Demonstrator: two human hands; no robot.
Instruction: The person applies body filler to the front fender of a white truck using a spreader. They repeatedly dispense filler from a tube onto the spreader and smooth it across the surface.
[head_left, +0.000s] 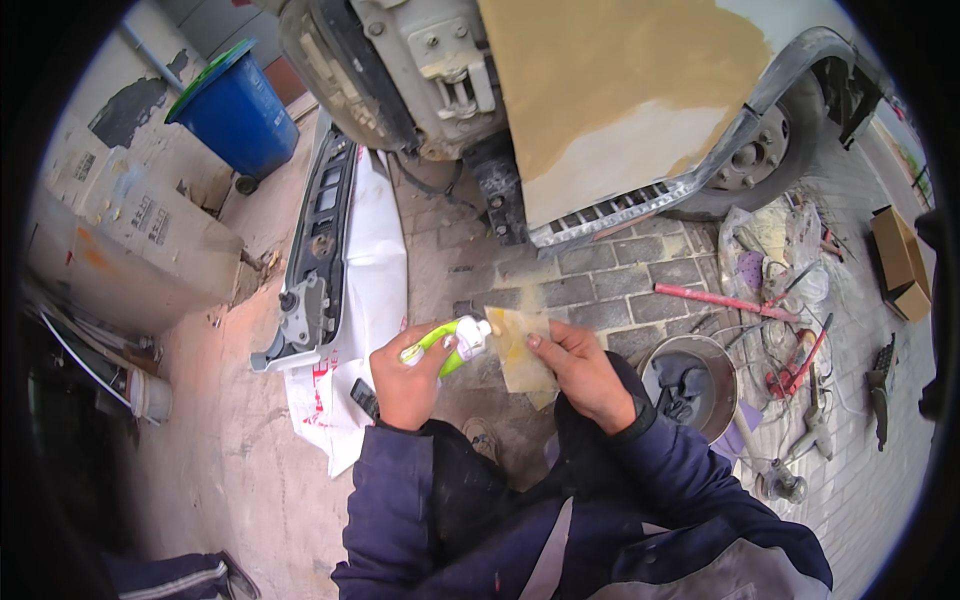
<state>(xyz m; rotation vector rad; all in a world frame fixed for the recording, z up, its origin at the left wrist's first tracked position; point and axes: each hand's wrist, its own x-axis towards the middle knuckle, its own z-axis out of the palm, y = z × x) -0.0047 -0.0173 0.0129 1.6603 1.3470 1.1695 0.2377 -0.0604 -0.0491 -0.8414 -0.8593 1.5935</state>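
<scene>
My left hand [404,378] is wrapped round a green and white squeeze tube [468,342], its white nozzle end pointing right. Pinched between the thumb and fingers of my right hand [584,374] is a thin, yellowish, translucent flat spreader [520,352] with yellow smears on it. The nozzle end meets or nearly touches the spreader's left edge, where a small pale blob shows; whether they touch I cannot tell. Beyond both hands stands a vehicle with a pale body panel [600,90] largely coated in tan filler.
A metal bucket [725,368] with dark contents stands by my right knee. Red-handled tools [795,372] and a red bar [715,298] lie to the right, near a cardboard box [900,262]. Leftward, a long vehicle part [318,250] rests on white sheeting [375,240]; a blue bin [238,118] stands behind.
</scene>
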